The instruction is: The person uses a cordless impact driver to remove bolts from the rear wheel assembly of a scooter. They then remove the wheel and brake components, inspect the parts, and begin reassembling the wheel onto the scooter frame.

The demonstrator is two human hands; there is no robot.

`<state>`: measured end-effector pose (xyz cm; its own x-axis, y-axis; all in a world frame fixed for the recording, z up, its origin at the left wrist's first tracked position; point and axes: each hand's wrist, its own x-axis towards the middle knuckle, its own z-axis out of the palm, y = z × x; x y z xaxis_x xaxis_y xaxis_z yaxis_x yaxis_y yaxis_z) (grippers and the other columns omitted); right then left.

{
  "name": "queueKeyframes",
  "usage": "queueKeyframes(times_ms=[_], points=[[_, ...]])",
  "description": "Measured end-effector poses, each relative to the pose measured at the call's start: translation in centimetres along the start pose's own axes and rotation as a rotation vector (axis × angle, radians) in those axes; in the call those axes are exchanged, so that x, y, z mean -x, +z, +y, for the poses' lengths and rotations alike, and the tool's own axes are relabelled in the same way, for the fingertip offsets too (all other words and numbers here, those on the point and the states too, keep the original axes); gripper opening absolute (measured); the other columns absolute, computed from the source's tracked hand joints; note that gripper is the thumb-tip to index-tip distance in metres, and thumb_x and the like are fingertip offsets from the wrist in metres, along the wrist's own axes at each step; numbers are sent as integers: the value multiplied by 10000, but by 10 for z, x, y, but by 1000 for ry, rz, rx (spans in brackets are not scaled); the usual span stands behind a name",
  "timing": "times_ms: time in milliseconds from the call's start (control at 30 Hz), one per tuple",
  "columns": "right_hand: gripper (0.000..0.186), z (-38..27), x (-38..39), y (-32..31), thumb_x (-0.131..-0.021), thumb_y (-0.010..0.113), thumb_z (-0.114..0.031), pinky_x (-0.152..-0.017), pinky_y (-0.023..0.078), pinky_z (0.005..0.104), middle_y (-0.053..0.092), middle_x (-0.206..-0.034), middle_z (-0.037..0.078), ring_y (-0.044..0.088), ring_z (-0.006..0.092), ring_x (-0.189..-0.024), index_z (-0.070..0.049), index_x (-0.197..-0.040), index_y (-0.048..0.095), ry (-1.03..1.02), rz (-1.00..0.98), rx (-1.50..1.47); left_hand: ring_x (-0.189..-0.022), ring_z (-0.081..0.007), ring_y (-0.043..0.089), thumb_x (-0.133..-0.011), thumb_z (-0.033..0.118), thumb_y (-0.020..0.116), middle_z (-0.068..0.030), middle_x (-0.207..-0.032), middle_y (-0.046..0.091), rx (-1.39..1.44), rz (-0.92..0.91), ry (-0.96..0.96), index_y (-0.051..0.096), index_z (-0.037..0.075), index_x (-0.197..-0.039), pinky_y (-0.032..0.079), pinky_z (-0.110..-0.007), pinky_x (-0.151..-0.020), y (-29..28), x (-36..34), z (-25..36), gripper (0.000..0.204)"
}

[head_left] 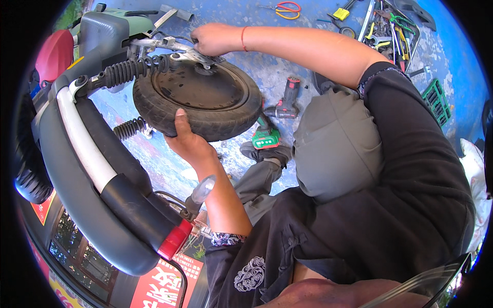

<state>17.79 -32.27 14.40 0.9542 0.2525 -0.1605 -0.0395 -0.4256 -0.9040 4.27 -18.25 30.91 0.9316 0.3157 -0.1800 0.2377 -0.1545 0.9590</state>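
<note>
A black scooter wheel point(205, 92) with a worn tyre and a dark, scuffed hub lies nearly flat before me, beside the scooter. My left hand point(187, 141) grips the near side of its tyre, thumb on top and the other fingers hidden beneath. Over the far side of the wheel, my right hand point(213, 40) is closed beside the silver metal arm point(177, 46) that reaches to the wheel's centre. Its fingers are curled, and what they hold is hidden. A black coil shock absorber point(128, 72) runs from the scooter frame to that arm.
The scooter's grey body point(82, 190) and red tail light point(175, 239) fill the left. A cordless driver point(285, 105) and a green battery pack point(266, 139) lie near my feet. Orange-handled scissors point(287, 9), loose hand tools point(398, 36) and a green socket case point(436, 101) lie farther right.
</note>
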Motion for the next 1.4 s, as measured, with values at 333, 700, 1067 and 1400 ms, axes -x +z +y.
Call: queueKeyframes(times_ms=[333, 700, 1067, 1400], points=[[468, -2, 7, -7, -986, 467, -379, -901, 502, 491, 701, -1045, 225, 657, 402, -1002, 18, -1098, 689, -19, -13, 31, -1137, -279, 608, -895, 118, 644, -179, -1336, 553, 17, -29, 18, 433, -58, -1387, 517, -411, -989, -2, -2, -4, 563], [474, -10, 2, -15, -1000, 472, -392, -895, 507, 482, 700, -1017, 238, 656, 410, -980, 17, -1071, 702, 41, -85, 75, -1140, -265, 603, -904, 81, 637, -178, -1338, 553, 32, -33, 29, 440, -64, -1380, 507, -392, -991, -2, -2, -3, 535], [469, -2, 0, -10, -1010, 472, -414, -839, 508, 498, 695, -961, 234, 653, 426, -920, 1, -1033, 690, 29, -81, 86, -1109, -258, 622, -916, 128, 629, -157, -1304, 576, -31, -28, 64, 468, -34, -1374, 537, -393, -939, -2, 0, -8, 512], [370, 12, 35, -9, -951, 559, -303, -866, 509, 480, 687, -1002, 260, 647, 437, -963, 23, -1080, 677, -129, 116, -116, -1123, -257, 613, -911, 128, 627, -153, -1306, 573, -52, -22, 56, 477, -28, -1364, 530, -391, -949, -4, 3, -5, 501]])
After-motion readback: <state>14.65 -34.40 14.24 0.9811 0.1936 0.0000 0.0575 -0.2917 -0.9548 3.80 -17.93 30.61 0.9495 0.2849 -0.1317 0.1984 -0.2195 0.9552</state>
